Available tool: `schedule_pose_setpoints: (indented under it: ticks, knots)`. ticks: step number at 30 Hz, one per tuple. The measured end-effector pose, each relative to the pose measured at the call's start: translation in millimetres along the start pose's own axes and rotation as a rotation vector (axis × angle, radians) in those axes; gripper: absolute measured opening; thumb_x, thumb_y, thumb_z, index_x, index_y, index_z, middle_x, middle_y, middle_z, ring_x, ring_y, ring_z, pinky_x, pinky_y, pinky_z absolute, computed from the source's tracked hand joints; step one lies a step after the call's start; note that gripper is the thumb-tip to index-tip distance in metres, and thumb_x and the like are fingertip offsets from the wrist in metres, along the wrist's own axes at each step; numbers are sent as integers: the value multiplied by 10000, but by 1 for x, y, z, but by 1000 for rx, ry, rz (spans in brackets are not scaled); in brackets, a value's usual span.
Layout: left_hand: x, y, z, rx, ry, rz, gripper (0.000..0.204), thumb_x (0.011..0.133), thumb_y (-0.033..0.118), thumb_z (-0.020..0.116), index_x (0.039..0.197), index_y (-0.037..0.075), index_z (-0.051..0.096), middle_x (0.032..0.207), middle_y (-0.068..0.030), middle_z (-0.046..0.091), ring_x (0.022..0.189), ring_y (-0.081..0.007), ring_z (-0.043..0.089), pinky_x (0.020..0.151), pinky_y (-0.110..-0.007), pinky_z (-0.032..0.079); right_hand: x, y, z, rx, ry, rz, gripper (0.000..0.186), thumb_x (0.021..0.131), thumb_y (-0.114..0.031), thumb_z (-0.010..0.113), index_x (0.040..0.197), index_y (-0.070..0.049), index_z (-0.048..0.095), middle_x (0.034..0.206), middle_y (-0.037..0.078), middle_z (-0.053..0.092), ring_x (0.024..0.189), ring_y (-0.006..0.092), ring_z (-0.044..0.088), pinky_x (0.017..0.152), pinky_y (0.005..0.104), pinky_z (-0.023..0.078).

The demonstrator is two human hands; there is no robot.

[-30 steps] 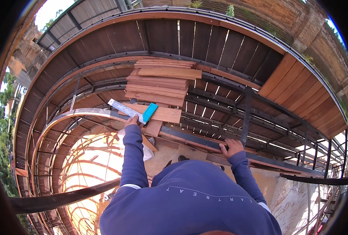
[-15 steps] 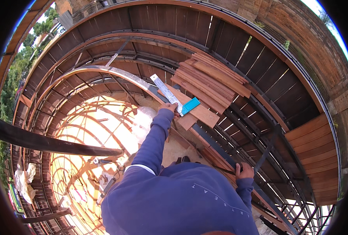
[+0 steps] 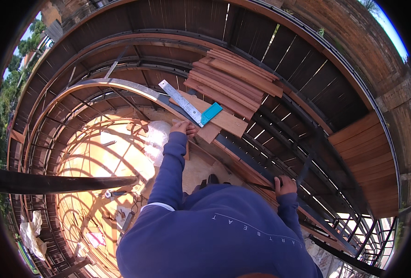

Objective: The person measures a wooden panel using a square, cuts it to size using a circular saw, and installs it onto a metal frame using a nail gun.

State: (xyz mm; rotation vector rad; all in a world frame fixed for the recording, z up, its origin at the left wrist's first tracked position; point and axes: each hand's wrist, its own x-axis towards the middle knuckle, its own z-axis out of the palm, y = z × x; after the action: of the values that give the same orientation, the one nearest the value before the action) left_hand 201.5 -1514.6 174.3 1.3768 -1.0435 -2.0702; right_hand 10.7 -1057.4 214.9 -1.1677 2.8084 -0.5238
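Observation:
A try square (image 3: 182, 103) with a silver blade and a teal handle lies across a brown wooden board (image 3: 231, 123) on the curved metal rail. Just off the square's corner, on the near side, is my left hand (image 3: 183, 128). Its fingers are curled by the rail's edge, and whatever they hold is hidden. Farther right along the dark rail (image 3: 245, 158), my right hand (image 3: 285, 185) grips the rail's edge, fingers bent over it. Beneath the board a shorter wood piece (image 3: 209, 133) sticks out toward me.
Behind the square a stack of wooden slats (image 3: 231, 83) rests on the curved frame. Clear plastic wrapping (image 3: 158, 141) lies below on the left. A dark beam (image 3: 62, 180) crosses the left side. Fitted wood planks (image 3: 365, 162) line the far right.
My left hand has let go of the square's corner and drawn back toward me. The square stays on the board. My right hand remains on the rail. The view has shifted slightly.

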Motion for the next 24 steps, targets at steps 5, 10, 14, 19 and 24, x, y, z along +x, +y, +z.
schedule_pose_setpoints:
  ticks: [5,10,14,19,24]
  knots:
    - [7,-19,-12,-32,-19,41,183,990,225,587,1058,58,616,848,-70,686,682,-171,677,596,-307,578,1,0,0,-6,-17,26,351,953,-383,610,995,-39,669,942,152,692,874,372,629,812,443,475]
    - [3,-21,-14,50,2,24,218,988,271,590,1067,69,611,858,-73,682,690,-185,669,631,-334,582,-1,-4,-1,-36,13,49,399,954,-426,602,981,-34,673,930,154,692,878,368,635,819,439,485]
    - [14,-26,-26,70,-7,7,220,987,271,601,1062,65,615,849,-75,682,673,-182,667,602,-321,583,-1,-7,-3,-22,24,78,426,950,-449,600,989,-31,674,921,154,690,891,364,638,841,437,488]
    - [7,-36,-25,169,-52,-5,204,991,265,607,1035,66,610,826,-78,678,662,-184,666,592,-321,584,-10,-4,1,34,202,69,324,898,-344,673,980,-31,669,954,135,676,931,344,632,861,435,490]
    - [-15,-85,-33,368,-123,-61,207,998,259,604,1005,52,594,814,-94,670,639,-191,653,581,-327,582,-47,-30,5,69,567,27,235,795,-145,714,998,-36,665,1055,121,638,1000,331,606,879,445,487]
